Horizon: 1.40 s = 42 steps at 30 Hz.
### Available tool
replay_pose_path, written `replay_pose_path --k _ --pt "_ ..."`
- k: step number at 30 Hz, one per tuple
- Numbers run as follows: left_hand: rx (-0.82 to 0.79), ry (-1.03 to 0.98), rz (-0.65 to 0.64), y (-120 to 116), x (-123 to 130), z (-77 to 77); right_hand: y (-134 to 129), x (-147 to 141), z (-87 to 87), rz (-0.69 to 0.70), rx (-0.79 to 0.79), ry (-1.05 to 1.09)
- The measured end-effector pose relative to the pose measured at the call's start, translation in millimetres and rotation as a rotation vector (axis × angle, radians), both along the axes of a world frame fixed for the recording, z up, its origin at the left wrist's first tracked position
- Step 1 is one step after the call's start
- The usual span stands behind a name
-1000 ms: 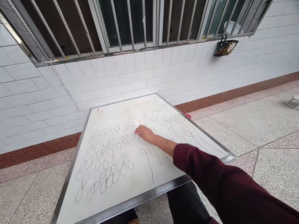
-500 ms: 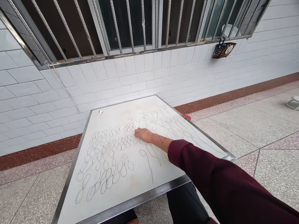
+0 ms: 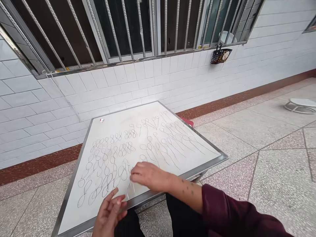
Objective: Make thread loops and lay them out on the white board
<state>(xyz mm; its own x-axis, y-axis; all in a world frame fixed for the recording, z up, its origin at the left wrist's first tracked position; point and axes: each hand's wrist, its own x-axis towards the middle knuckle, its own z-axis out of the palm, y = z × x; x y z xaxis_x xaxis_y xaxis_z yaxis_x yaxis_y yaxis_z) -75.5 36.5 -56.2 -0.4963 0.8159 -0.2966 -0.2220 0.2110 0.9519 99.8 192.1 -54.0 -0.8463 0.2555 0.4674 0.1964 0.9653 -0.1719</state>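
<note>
My right hand (image 3: pixel 150 177) is over the near part of the white table (image 3: pixel 81 217), its fingers pinched together. A thin wire (image 3: pixel 128 190) hangs below its fingertips, smeared and hard to make out. Lower left, at the table's front edge, my left hand (image 3: pixel 108 212) is half curled with its fingers apart, and nothing shows between them. Several thin dark wires bent into figure-eights (image 3: pixel 107 184) lie in rows on the left half. Towards the right lie several wires with one loop and a straight tail (image 3: pixel 176 148).
A small white-and-red object (image 3: pixel 101 120) sits in the table's far left corner. Behind stands a white tiled wall (image 3: pixel 118 87) with a barred window. A black patterned basket (image 3: pixel 221 56) hangs from the bars. On the floor to the right is a white stool (image 3: pixel 301 104).
My right hand has drawn back from the middle of the table to the near edge, a thin wire now at its fingers. My left hand has come into view.
</note>
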Motion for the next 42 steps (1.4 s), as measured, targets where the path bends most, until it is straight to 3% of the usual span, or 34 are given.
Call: replay_pose_path --k 3,10,13,17,19,21,26,32,42 --pt "0.002 -0.062 -0.098 7.5 18.2 24.5 -42.0 13.8 0.6 0.011 0.145 0.025" --pt "0.029 -0.15 -0.121 -9.6 53.6 6.7 -75.2 44.7 5.7 -0.027 0.073 0.045" --pt "0.058 -0.191 -0.084 -16.6 62.8 10.2 -86.2 50.6 -3.7 -0.056 -0.095 0.234" --pt "0.108 -0.216 -0.016 -25.3 73.9 21.6 -105.2 53.2 -15.3 -0.228 -0.632 0.54" --pt "0.132 -0.179 -0.024 -29.4 78.2 24.8 -114.6 52.8 -15.1 -0.253 -0.893 0.556" --pt "0.153 -0.119 -0.073 -33.6 81.7 26.2 -121.8 51.6 -11.3 -0.227 -1.046 0.559" --pt "0.161 -0.039 -0.159 -43.0 86.1 28.9 -128.5 49.7 -0.6 -0.195 -1.17 0.599" --pt "0.156 -0.144 -0.187 -48.5 85.6 32.5 -131.1 51.1 4.3 -0.108 -1.332 0.659" --pt "0.115 -0.173 -0.18 -53.6 79.4 30.9 -135.8 49.2 8.5 -0.09 -1.35 0.635"
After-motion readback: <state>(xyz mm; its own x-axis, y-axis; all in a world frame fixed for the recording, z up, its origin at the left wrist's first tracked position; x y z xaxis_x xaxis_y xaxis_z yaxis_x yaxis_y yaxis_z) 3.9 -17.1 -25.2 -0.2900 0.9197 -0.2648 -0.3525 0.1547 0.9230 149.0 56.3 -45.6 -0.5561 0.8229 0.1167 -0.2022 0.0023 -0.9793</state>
